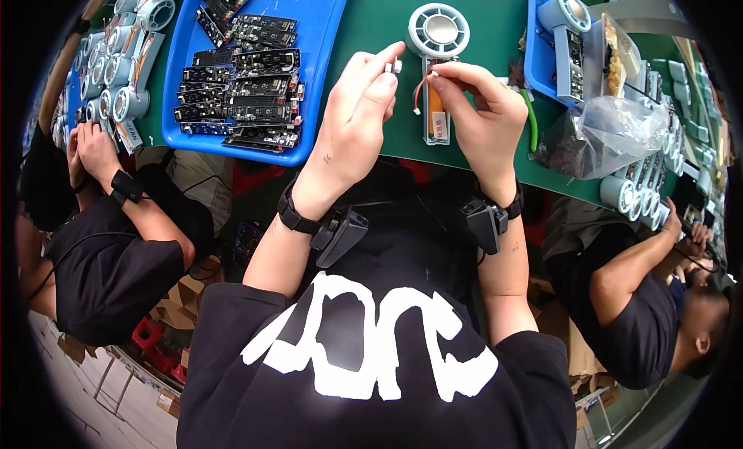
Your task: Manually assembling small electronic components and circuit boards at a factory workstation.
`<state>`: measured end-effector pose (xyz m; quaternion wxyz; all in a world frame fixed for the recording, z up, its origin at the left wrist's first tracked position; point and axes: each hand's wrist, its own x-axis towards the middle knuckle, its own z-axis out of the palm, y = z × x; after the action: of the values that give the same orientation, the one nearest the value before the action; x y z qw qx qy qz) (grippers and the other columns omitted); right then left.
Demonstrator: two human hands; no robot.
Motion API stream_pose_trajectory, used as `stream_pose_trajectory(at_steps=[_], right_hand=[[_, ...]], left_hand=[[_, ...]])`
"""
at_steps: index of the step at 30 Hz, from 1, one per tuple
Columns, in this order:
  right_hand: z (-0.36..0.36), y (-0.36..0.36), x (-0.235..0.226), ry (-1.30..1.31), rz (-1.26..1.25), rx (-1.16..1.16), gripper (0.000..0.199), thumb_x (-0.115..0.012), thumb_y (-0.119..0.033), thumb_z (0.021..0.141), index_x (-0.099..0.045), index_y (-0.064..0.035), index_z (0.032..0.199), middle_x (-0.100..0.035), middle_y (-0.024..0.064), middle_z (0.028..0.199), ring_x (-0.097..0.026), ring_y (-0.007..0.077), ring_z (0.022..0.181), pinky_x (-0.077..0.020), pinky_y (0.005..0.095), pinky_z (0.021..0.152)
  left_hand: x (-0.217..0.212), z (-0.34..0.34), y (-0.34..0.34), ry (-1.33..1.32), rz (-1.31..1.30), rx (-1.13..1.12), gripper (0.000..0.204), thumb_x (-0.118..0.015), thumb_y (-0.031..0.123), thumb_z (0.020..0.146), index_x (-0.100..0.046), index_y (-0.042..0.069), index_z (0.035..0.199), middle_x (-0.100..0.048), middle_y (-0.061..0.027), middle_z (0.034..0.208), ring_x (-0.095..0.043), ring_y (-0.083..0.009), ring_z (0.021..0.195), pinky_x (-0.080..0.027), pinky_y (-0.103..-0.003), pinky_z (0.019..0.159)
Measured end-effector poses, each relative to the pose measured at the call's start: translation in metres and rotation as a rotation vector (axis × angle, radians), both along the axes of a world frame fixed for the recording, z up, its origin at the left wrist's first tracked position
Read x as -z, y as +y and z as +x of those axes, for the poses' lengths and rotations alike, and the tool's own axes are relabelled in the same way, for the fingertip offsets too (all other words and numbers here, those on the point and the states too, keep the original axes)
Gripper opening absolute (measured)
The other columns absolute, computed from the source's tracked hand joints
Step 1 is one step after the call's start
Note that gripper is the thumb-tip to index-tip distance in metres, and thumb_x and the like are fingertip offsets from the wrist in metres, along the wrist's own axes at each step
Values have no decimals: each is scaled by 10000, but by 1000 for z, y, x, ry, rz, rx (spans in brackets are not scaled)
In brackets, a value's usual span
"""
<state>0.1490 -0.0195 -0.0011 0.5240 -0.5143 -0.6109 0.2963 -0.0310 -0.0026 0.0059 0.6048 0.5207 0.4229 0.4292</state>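
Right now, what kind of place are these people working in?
Probably a factory assembly line for small fans. A blue tray holds stacked circuit boards, half-built fan shells sit in rows, and other workers sit along the same green table.

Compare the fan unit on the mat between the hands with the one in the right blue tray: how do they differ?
The fan unit on the mat lies on bare green mat; the tray unit sits inside a blue tray. The mat unit's handle shows an orange part and red wire held by the right hand; the tray unit's shows a dark board, untouched. Both have pale round heads.
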Motion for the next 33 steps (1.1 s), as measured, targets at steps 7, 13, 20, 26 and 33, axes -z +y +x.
stream_pose_trajectory(at_steps=[7, 13, 20, 26, 33], right_hand=[[-8, 4, -2, -181, 104, 44, 155, -742, 17, 876, -712, -2, 1027, -730, 87, 915, -694, 146, 755, -537, 260, 651], [-14, 8, -4, -419, 231, 96, 101, -710, -7, 896, -682, -28, 991, -691, 105, 890, -688, 251, 719, -533, 306, 619], [-15, 9, -4, -495, 223, 63, 86, -709, -35, 902, -672, -28, 979, -686, 111, 889, -677, 287, 737, -533, 343, 614], [-13, 10, -6, -540, 213, 38, 78, -711, -56, 900, -664, -27, 955, -680, 112, 881, -673, 290, 754, -525, 357, 612], [-10, 12, -11, -645, 215, -14, 69, -701, -83, 911, -659, -36, 940, -683, 108, 880, -676, 294, 760, -520, 361, 608]], left_hand=[[11, 10, -1, -108, -61, 38, 398, -521, 240, 1087, -545, -13, 1393, -612, -41, 1013, -551, -75, 727, -453, -218, 615], [19, 11, -1, -292, -110, 40, 391, -530, 258, 1084, -556, 0, 1377, -628, -51, 1019, -573, -86, 729, -472, -223, 612], [22, 12, -5, -233, -2, -33, 312, -628, 160, 1032, -628, 28, 1315, -629, -51, 1003, -615, -80, 699, -487, -209, 585], [22, 9, -4, -57, 88, -57, 262, -651, 151, 1015, -690, 43, 1250, -636, -41, 982, -614, -72, 683, -480, -201, 571], [21, 9, -4, 23, 96, -81, 226, -645, 138, 1013, -718, 52, 1209, -650, -40, 929, -610, -69, 655, -472, -204, 555]])
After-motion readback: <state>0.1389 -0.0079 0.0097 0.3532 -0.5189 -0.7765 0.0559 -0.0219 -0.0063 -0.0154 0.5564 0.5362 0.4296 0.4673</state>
